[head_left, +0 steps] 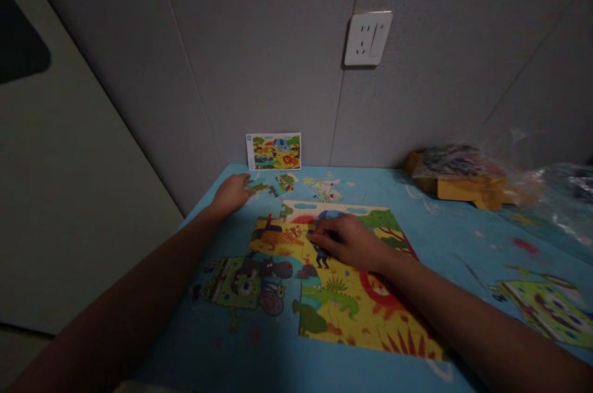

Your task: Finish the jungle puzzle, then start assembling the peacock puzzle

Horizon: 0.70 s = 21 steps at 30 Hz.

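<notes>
A colourful animal jigsaw puzzle [352, 312] lies partly assembled on the blue cartoon-printed table [259, 356]. My right hand [349, 241] rests palm down on the puzzle's middle, fingers pressed together on the pieces near a leopard picture. My left hand [231, 194] reaches to the far left corner of the table, its fingertips touching a loose puzzle piece [256, 183]. Another loose piece [286, 181] lies just right of it. A small reference picture card [273, 151] leans against the wall behind them.
A yellow box with a plastic-wrapped item [456, 177] sits at the back right, with crinkled clear plastic [556, 195] beside it. A white wall socket [367, 38] is above. The table's left edge drops off near my left forearm.
</notes>
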Each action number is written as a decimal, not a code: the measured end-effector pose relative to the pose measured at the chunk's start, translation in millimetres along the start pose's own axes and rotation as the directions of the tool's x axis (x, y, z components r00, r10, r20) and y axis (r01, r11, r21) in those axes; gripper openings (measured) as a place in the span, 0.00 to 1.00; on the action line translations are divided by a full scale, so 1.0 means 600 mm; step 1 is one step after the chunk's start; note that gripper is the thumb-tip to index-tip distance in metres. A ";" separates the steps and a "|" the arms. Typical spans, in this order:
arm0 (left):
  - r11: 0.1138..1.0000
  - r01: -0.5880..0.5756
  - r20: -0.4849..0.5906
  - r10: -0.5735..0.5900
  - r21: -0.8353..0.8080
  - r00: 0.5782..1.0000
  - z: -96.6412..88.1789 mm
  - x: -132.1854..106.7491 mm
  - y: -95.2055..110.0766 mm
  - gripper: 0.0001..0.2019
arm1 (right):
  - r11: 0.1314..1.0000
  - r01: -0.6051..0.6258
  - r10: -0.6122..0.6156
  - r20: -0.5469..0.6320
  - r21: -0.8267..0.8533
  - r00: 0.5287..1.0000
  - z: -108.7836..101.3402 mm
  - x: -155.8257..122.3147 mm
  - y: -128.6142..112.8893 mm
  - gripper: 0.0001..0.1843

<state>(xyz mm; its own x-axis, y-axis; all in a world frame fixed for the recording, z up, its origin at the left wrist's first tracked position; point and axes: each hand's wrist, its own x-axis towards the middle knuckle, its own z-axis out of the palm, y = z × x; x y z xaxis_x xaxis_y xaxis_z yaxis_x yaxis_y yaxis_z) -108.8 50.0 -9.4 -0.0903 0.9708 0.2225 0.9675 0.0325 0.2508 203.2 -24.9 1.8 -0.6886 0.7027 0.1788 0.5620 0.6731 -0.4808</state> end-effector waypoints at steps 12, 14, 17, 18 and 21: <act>0.996 0.015 -0.146 -0.028 -0.089 0.989 -0.013 -0.015 0.015 0.21 | 1.000 0.004 -0.004 -0.012 0.008 1.000 0.000 0.000 0.001 0.16; 0.982 -0.066 -0.217 0.026 -0.179 0.976 -0.022 -0.025 0.030 0.13 | 1.000 0.005 -0.005 -0.008 0.023 1.000 0.001 -0.001 0.001 0.15; 0.893 -0.245 -0.256 0.153 -0.378 0.954 -0.033 -0.048 0.065 0.10 | 0.994 -0.025 0.030 -0.049 0.103 0.998 0.003 -0.002 0.002 0.12; 0.851 -0.290 -0.230 0.206 -0.437 0.951 -0.034 -0.058 0.079 0.11 | 0.989 -0.039 0.050 -0.077 0.143 0.996 0.005 -0.002 0.002 0.19; 0.729 -0.461 -0.110 0.476 -0.505 0.873 -0.029 -0.090 0.117 0.09 | 0.973 -0.046 0.078 -0.134 0.224 0.988 0.008 -0.003 0.005 0.35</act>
<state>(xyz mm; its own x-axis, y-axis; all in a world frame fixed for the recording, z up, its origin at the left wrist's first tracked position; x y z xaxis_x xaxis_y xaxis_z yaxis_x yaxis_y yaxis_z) -40.2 -4.3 12.9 0.3557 0.8364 0.4170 0.6279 -0.5443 0.5563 203.9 -25.4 -4.3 -0.5749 0.7776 0.2546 0.4763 0.5710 -0.6686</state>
